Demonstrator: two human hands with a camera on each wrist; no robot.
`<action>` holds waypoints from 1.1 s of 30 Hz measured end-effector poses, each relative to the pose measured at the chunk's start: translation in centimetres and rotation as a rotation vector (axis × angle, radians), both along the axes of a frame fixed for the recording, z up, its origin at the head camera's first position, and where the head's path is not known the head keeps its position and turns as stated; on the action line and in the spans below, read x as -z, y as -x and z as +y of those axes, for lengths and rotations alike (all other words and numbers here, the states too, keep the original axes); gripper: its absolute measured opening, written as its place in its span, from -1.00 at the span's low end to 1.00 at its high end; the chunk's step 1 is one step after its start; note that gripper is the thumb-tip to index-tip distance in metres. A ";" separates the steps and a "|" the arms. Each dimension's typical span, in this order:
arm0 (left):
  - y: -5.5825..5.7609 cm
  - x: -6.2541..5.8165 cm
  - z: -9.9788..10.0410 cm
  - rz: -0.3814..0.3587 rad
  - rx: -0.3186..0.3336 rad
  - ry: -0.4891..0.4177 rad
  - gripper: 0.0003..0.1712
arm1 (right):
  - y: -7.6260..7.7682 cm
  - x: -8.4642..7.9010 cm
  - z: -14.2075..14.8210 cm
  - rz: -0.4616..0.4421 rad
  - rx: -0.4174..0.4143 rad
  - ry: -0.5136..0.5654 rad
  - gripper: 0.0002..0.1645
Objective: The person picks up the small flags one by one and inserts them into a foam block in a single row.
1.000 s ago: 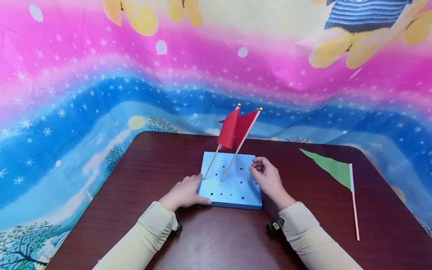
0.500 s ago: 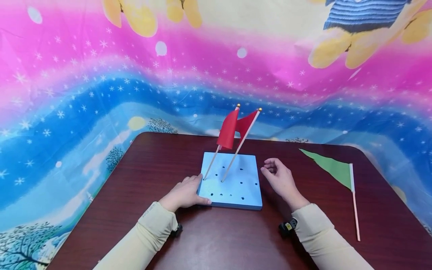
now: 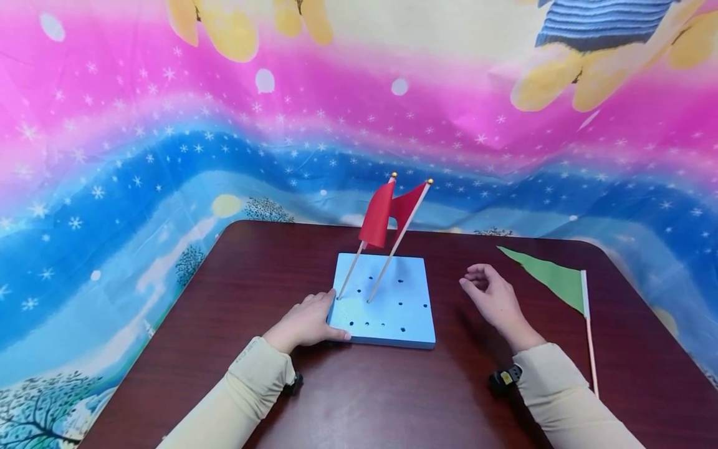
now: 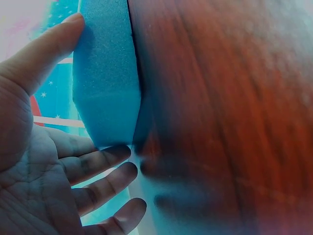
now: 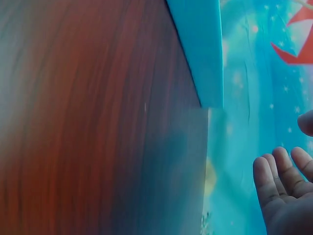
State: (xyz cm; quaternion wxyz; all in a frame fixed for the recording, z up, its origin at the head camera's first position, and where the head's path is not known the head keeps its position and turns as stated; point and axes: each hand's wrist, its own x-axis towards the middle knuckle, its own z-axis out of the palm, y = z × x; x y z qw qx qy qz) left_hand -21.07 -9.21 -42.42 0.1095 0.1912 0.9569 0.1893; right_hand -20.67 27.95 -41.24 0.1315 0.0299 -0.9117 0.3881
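Observation:
My left hand (image 3: 305, 321) rests at the near left corner of a light blue board with holes (image 3: 412, 293), its thumb on the front edge and its fingers spread along the left side. In the left wrist view the thumb (image 4: 61, 41) touches the board's upper edge. Two red flags lean to the right with their sticks in the board: the left flag (image 3: 377, 215) and the right flag (image 3: 408, 202). My right hand (image 3: 496, 302) is above the table to the right of the board, fingers loosely curled and holding nothing.
A green pennant (image 3: 552, 280) on a wooden stick lies at the table's right, the stick's lower end near the right sleeve (image 3: 566, 380). The dark wooden table (image 3: 241, 274) has rounded far corners. Behind it hangs a colourful printed cloth (image 3: 314, 125).
My right hand has moved away from the board's right edge, rightward toward the green pennant. The left hand, the board and the red flags have stayed in place.

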 end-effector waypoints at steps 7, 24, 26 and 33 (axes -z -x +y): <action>0.0 0.1 -0.1 0.006 0.003 -0.004 0.24 | -0.8 -0.3 2.5 -0.022 0.064 -0.054 -0.56; -0.1 0.0 -0.2 -0.010 -0.004 -0.013 0.24 | -2.5 0.0 7.7 -0.065 0.120 -0.159 -0.50; -0.1 0.0 -0.2 -0.009 -0.005 -0.015 0.24 | -2.7 0.1 8.5 -0.079 0.132 -0.179 -0.50; -0.1 0.1 -0.3 -0.010 -0.002 -0.019 0.24 | -3.5 0.1 11.2 -0.157 0.186 -0.258 -0.58</action>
